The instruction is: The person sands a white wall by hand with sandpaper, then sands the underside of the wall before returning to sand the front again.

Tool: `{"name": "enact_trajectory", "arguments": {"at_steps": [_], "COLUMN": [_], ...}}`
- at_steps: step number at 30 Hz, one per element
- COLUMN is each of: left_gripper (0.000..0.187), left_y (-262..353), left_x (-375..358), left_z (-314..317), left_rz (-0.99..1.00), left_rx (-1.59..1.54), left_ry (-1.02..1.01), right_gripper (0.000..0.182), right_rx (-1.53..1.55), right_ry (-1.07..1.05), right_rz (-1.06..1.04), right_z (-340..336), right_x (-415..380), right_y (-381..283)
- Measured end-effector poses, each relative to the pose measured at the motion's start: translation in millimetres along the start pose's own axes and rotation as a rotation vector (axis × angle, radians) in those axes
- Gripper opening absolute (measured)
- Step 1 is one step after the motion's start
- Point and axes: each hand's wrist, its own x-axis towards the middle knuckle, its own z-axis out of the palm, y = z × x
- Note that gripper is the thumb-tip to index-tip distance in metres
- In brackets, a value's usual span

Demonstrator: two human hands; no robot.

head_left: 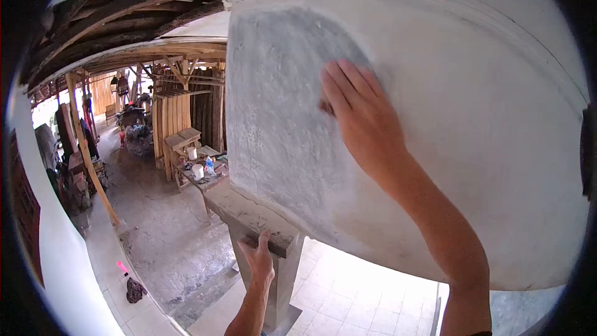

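Pale wall point(460, 124) curves behind the right hand point(368, 115), whose fingers lie close together over a mostly hidden dark brown piece point(325, 107), apparently held flat for even pressure. Thumb and fingers parted, the left hand point(260, 262) rests against the edge of a rough, dusty ledge point(249, 211), probably for balance. Brown piece sits at the mottled grey patch point(280, 99), its outline too covered to tell.

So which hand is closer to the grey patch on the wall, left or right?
The right hand: its fingers lie over the patch's right edge. The left hand is farther off, below the grey patch, at the edge of the ledge.
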Motion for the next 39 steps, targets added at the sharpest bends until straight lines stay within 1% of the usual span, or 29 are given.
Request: {"name": "enact_trajectory", "arguments": {"at_steps": [1, 3, 5, 7, 8, 10, 11, 14, 17, 19, 20, 23, 26, 28, 29, 31, 32, 34, 36, 37, 39], "left_gripper": [0.061, 0.062, 0.062, 0.061, 0.061, 0.061, 0.062, 0.064, 0.064, 0.065, 0.065, 0.066, 0.07, 0.073, 0.073, 0.075, 0.075, 0.076, 0.072, 0.07, 0.065], "left_y": [0.5, 4.2, 9.4, 12.9, 12.5, 10.4, 9.0, -6.8, -4.8, 0.0, -0.4, 2.5, 8.1, 3.8, 6.2, 8.5, 6.7, 1.7, 7.8, 9.1, 4.7], "left_x": [-1.0, -3.3, -1.4, -3.8, -4.9, -4.6, -1.8, 1.6, 5.2, 1.0, 0.7, 0.4, -6.7, -3.5, -3.8, -5.4, -5.3, -2.3, -6.3, -8.1, -7.6], "left_z": [-0.4, -1.0, 0.6, 4.4, 4.1, 6.1, 4.6, 0.2, -3.5, -2.9, -2.6, 2.4, 6.0, -0.1, -1.2, 3.8, 2.1, 0.5, 4.6, 7.8, 6.7], "left_rz": [-0.028, -0.028, 0.0, 0.036, 0.032, 0.031, 0.038, 0.013, -0.015, -0.04, -0.018, 0.026, -0.031, -0.09, -0.064, -0.012, -0.004, 0.011, -0.019, -0.033, -0.026], "left_rx": [-0.007, -0.011, -0.025, -0.048, -0.034, -0.013, -0.027, -0.058, -0.057, -0.044, -0.034, -0.026, -0.034, -0.028, -0.014, -0.004, 0.008, 0.038, -0.045, -0.087, -0.075], "left_ry": [-0.014, -0.056, -0.081, -0.096, -0.075, -0.024, -0.031, -0.059, -0.079, -0.071, -0.062, -0.045, -0.06, -0.037, -0.036, -0.032, -0.024, -0.02, -0.036, -0.045, -0.053], "right_gripper": [0.043, 0.042, 0.042, 0.041, 0.04, 0.041, 0.042, 0.046, 0.041, 0.041, 0.04, 0.042, 0.048, 0.048, 0.048, 0.045, 0.043, 0.044, 0.044, 0.046, 0.052], "right_rx": [-0.035, -0.047, -0.001, 0.023, 0.039, 0.02, 0.011, -0.014, -0.113, -0.076, -0.053, -0.056, -0.056, -0.022, -0.003, -0.077, -0.114, -0.054, 0.009, 0.001, 0.0], "right_ry": [0.023, 0.047, 0.06, 0.026, 0.002, -0.011, -0.022, 0.062, 0.035, 0.025, 0.028, -0.014, 0.003, -0.001, 0.005, -0.049, -0.079, -0.043, -0.008, -0.013, -0.019], "right_rz": [-0.006, 0.021, 0.056, 0.093, 0.112, 0.101, 0.109, 0.084, 0.091, 0.146, 0.169, 0.164, 0.19, 0.225, 0.239, 0.194, 0.172, 0.179, 0.178, 0.187, 0.212], "right_z": [7.4, 8.1, 4.2, -8.8, -13.7, -13.5, -15.4, -10.7, -13.2, -17.4, -20.1, -21.8, -19.0, -21.1, -22.1, -26.9, -28.5, -24.7, -19.1, -17.9, -15.1], "right_x": [21.0, 23.5, 9.9, -32.4, -44.5, -41.0, -41.1, -2.5, -12.5, -49.1, -55.9, -39.5, -6.5, -27.1, -38.5, -65.3, -70.7, -59.5, -37.1, -32.4, -28.1], "right_y": [4.2, 6.8, -0.8, -9.1, -11.5, -8.4, -8.1, 6.6, 2.1, -9.5, -14.1, -6.2, 0.6, -6.4, -11.9, -17.9, -19.5, -15.7, -9.8, -8.7, -11.7]}}
